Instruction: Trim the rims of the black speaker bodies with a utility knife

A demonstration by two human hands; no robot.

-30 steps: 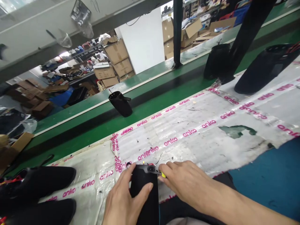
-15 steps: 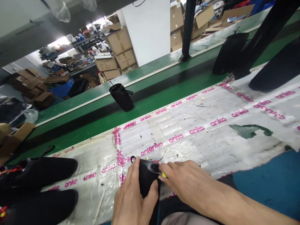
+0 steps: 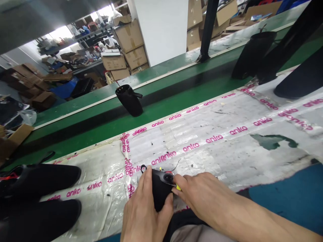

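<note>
A black fabric-covered cylinder (image 3: 159, 196), looking like a portable speaker shell, lies tilted in front of me with its open, wired end pointing away. My left hand (image 3: 145, 210) is closed around its side, thumb on the right and fingers along the left. A small strap loop (image 3: 143, 168) sticks out past those fingertips. My right hand (image 3: 202, 191) pinches a tool with a yellow handle (image 3: 178, 187) against the dark plastic strip (image 3: 168, 178) near the shell's rim. The tool's tip is hidden, so its kind does not show.
Two more black shells (image 3: 58, 179) lie at the left on the plastic-covered bench (image 3: 196, 129). Another black shell (image 3: 129, 101) stands on the green conveyor belt (image 3: 101, 129). Further shells (image 3: 253, 55) and a dark post (image 3: 208, 30) are at the right. Cardboard boxes (image 3: 130, 40) are stacked behind.
The camera view has shifted slightly. My right hand and the yellow-handled tool stay at the shell's rim, and my left hand keeps its hold with the thumb a little higher.
</note>
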